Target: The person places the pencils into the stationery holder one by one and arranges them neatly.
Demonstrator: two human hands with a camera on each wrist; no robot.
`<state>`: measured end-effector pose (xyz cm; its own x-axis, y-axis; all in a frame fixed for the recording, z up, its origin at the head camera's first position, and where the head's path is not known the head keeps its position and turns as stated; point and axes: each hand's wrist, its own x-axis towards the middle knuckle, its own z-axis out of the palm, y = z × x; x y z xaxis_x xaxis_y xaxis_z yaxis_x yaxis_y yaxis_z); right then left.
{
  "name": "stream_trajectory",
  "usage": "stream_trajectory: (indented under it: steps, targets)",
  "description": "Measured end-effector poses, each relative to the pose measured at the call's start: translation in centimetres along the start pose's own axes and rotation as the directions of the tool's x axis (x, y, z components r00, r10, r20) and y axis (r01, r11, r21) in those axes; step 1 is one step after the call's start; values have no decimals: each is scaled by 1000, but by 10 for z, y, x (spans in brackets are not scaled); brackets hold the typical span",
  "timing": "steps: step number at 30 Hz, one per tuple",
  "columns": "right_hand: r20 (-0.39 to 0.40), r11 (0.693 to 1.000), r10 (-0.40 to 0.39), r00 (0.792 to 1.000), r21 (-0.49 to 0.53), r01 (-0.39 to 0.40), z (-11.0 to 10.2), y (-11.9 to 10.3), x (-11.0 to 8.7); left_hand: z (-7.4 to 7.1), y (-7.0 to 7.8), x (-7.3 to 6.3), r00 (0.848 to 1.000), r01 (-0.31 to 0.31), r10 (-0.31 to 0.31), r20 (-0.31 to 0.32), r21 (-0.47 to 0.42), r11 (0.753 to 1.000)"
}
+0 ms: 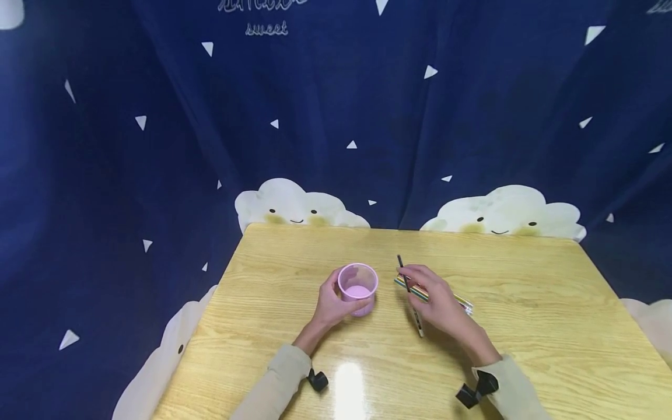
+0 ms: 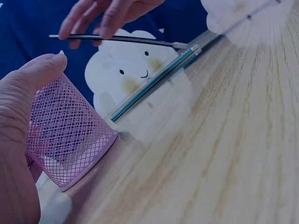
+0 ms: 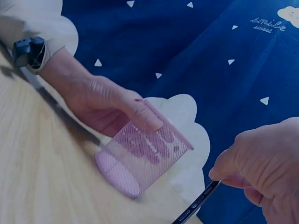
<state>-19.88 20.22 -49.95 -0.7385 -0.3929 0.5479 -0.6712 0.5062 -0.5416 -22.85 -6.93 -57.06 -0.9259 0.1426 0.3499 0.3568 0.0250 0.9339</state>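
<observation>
A pink mesh pen cup (image 1: pixel 363 308) stands upright on the wooden table, and my left hand (image 1: pixel 329 305) grips it round the side, thumb near the rim. In the left wrist view the diamond mesh wall (image 2: pixel 70 130) shows clearly, with the cup's base on the tabletop. My right hand (image 1: pixel 440 298) pinches a dark pencil (image 1: pixel 418 324) between thumb and fingers, to the right of the cup. Small print runs along the pencil (image 3: pixel 198 202) in the right wrist view. Beneath the right hand, several coloured pencils (image 2: pixel 152 85) lie side by side on the table, partly hidden by it.
The light wooden table (image 1: pixel 525 303) extends to both sides of the hands. Behind it hangs a dark blue curtain (image 1: pixel 315 87) with white triangles and smiling clouds. Each wrist carries a small black camera (image 1: pixel 318 380) by the beige sleeve.
</observation>
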Motion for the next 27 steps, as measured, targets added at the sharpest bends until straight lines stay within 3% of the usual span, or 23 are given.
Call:
stream_trajectory:
  steps: [12,15,18,22,27]
  targets:
    - [-211,998,-58,976,22,64,-9,-19,39,2,-2,0,1000,13,-12,16,-49,999]
    - [-248,996,-64,967,38,75,-12,-26,50,1,10,0,1000,10,-9,25,-45,999]
    - [-276,996,-68,959,38,82,-13,-31,60,0,11,0,999,12,-12,30,-14,1000]
    - [-315,995,-73,946,39,89,-14,-38,72,-1,0,0,999,20,-21,25,33,999]
    - [-353,989,-106,930,56,134,-8,-45,86,-3,1,0,999,31,-32,33,38,999]
